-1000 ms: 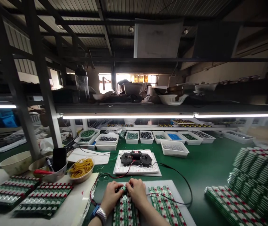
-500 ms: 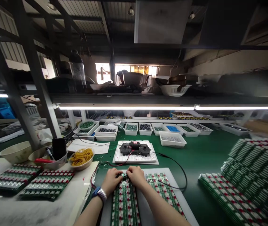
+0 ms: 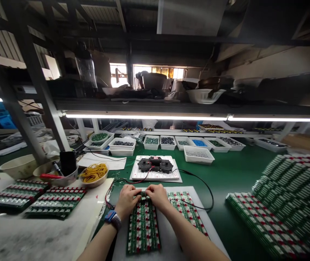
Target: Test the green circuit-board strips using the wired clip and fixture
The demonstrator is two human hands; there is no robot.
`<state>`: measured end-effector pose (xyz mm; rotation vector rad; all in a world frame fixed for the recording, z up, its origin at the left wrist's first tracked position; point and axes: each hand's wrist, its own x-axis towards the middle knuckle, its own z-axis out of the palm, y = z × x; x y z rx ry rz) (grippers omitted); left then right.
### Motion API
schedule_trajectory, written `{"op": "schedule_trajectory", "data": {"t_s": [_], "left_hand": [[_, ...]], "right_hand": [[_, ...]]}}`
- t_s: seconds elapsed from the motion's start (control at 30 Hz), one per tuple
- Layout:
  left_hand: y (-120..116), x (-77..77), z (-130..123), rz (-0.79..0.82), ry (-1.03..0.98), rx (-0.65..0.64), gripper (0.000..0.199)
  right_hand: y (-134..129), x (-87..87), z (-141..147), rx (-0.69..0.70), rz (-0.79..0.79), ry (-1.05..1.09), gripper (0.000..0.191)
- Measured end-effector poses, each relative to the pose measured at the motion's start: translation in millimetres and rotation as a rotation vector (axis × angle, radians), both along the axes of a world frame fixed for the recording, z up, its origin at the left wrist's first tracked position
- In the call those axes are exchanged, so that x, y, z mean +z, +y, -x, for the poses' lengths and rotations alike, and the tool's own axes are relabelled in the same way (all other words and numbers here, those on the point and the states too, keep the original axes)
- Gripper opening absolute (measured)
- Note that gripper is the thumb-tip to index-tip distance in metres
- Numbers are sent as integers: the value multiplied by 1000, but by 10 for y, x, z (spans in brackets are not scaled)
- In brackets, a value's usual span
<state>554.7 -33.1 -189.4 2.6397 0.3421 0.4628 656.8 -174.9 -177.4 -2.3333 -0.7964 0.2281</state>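
Observation:
A green circuit board panel [image 3: 144, 228] with rows of white and red parts lies lengthwise on a pale mat [image 3: 168, 232]. My left hand [image 3: 127, 199], with a blue-faced watch [image 3: 112, 217] on its wrist, pinches the far end of this panel at its left corner. Opposite it, my right hand [image 3: 156, 195] grips the same end at the right corner. Between the fingertips a dark green end strip shows; whether it is still joined to the panel I cannot tell. A second panel [image 3: 189, 210] lies on the mat to the right, partly behind my right forearm.
Beyond the mat, a black device [image 3: 156, 165] with wires rests on a white tray [image 3: 138, 175]. Parts bins [image 3: 198, 156] line the back. Stacked panels [image 3: 266, 221] stand right; more panels [image 3: 57, 201] lie left near a bowl of yellow rubber bands [image 3: 94, 173]. A black cable [image 3: 211, 195] crosses the mat.
The view has tipped down slightly, so the panel's near edge now shows. The end strip between my fingers looks darker and tilted differently. Both hands keep their pinch.

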Motion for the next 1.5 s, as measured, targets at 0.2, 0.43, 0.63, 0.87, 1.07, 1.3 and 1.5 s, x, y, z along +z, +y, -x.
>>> {"op": "schedule_trajectory", "data": {"t_s": [0.2,0.43,0.63,0.87,1.07,1.3,1.5], "left_hand": [[4,-66,54,41,57,-16,25],[17,-26,25,76,183,-11,30],[11,-12,-8,72,222,6,29],[-33,-21,2,94,214,23,28],[-60,-23,-4,136,213,38,27],[29,-220,-74,140,205,40,29],[41,-238,-72,136,207,30,30]], "right_hand": [[-42,-17,50,23,7,29,18],[-52,19,55,53,97,26,20],[23,-24,61,10,123,15,21],[68,-101,109,-41,106,-19,23],[62,-161,197,-78,28,-52,24],[51,-201,220,-91,-35,-95,20],[35,-166,209,-76,-8,-70,19]]}}
